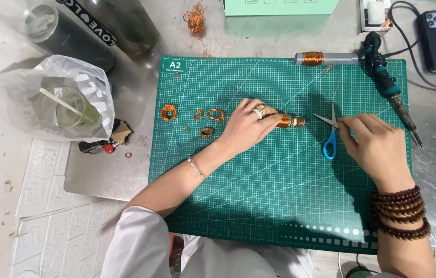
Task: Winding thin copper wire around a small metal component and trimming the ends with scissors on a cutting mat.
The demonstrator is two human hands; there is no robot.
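- We keep the work on the green cutting mat (pixel 259 206), which covers the middle of the worktop (pixel 99 175).
- Our left hand (pixel 246 126) has its grip clenched around the copper-wound coil (pixel 291 121) at the mat's centre; we judge it should stay pinned flat.
- Our right hand (pixel 375 141), pinching something too fine to make out, rests by the blue-handled scissors (pixel 329 135) just right of the coil.
- Small copper rings (pixel 207 121) lie left, well apart.

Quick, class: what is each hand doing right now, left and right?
Left hand: closed on a small copper wire coil, held against the green cutting mat.
Right hand: fingers pinched beside the blue scissors; anything held cannot be told.
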